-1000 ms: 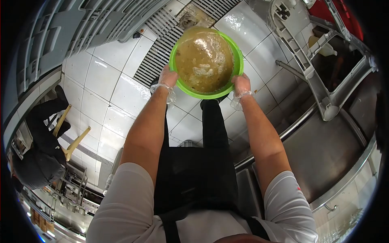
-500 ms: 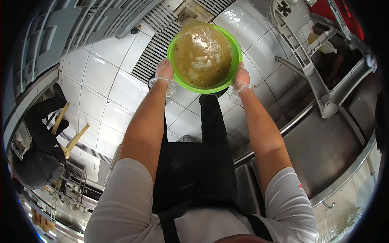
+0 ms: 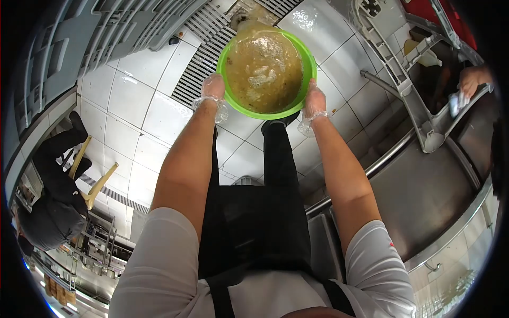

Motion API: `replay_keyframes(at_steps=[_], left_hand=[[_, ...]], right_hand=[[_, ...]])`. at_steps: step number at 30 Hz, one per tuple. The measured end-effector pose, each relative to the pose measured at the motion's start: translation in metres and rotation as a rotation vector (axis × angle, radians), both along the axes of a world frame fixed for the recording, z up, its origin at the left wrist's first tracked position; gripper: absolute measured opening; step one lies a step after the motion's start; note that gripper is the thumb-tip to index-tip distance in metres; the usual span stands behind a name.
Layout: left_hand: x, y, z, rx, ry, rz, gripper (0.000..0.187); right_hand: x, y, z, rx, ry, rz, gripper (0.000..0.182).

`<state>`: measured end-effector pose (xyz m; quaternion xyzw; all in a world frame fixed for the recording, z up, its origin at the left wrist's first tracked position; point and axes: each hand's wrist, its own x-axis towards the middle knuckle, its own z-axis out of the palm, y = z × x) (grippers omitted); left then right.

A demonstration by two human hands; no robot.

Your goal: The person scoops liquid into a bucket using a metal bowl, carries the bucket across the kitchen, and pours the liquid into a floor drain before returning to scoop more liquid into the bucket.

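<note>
Both my hands, in clear plastic gloves, grip a bright green basin (image 3: 310, 71) by its sides. My left hand (image 3: 213, 87) is closed on the left rim, and my right hand (image 3: 315, 100) is closed on the right rim. Cloudy brown liquid (image 3: 265, 74) with pale foam and small bits fills much of the basin. At its far edge the liquid runs over toward an open drain hole (image 3: 246, 13) in the floor. The fingers under the basin are hidden.
A slotted drain grate (image 3: 204, 45) crosses the white tiled floor (image 3: 132, 98). Grey plastic racks (image 3: 106, 37) stand at left. An upturned grey plastic frame (image 3: 403, 90) rests by a steel counter (image 3: 424, 196). Another person's hand (image 3: 472, 79) holds a cloth there; a person in black (image 3: 50, 217) is far left.
The basin has shifted slightly, and its liquid surface looks a little different. Another person's hand with a cloth has come into view at right. Both my hands keep their hold.
</note>
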<state>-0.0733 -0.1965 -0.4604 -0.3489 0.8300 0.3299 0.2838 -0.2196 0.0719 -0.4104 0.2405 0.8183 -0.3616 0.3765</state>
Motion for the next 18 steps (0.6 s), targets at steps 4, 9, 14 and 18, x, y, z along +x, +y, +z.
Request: replay_keyframes(at_steps=[4, 9, 14, 18], left_hand=[[0.031, -0.002, -0.071, 0.087, 0.054, 0.114, 0.022], [0.02, -0.003, -0.048, 0.162, 0.067, 0.28, 0.028], [0.002, -0.005, 0.008, -0.185, 0.004, -0.39, 0.03], [0.0, -0.004, 0.004, -0.124, -0.028, -0.257, 0.042]], right_hand=[[0.0, -0.01, 0.013, -0.003, 0.012, -0.022, 0.061], [0.003, -0.001, -0.005, -0.066, 0.032, -0.038, 0.061], [0.003, -0.012, 0.018, -0.054, 0.04, -0.019, 0.061], [0.001, -0.013, 0.019, -0.032, 0.033, -0.013, 0.061]])
